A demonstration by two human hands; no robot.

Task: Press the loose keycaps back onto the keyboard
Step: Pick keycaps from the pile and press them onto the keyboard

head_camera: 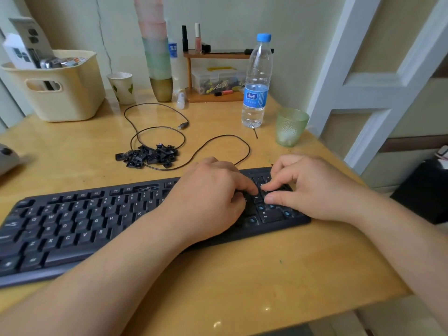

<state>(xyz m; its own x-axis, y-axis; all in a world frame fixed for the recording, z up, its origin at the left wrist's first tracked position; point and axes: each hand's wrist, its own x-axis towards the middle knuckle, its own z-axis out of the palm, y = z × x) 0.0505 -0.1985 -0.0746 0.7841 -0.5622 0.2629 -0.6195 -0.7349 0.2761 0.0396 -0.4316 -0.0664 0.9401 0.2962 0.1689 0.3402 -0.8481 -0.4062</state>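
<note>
Where hands [213, 197] meet, keyboard [80, 221] keys hidden.

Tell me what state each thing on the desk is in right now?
Keyboard: number pad partly bare, blue stems showing.
Loose keycaps: piled behind the keyboard.
USB cable: unplugged, looped on the desk.
Water bottle: upright, capped, partly full.
Green glass: upright, looks empty.
Paper cup: upright.
Left hand: fingertips on the number pad.
Right hand: fingertips on the number pad.
</note>
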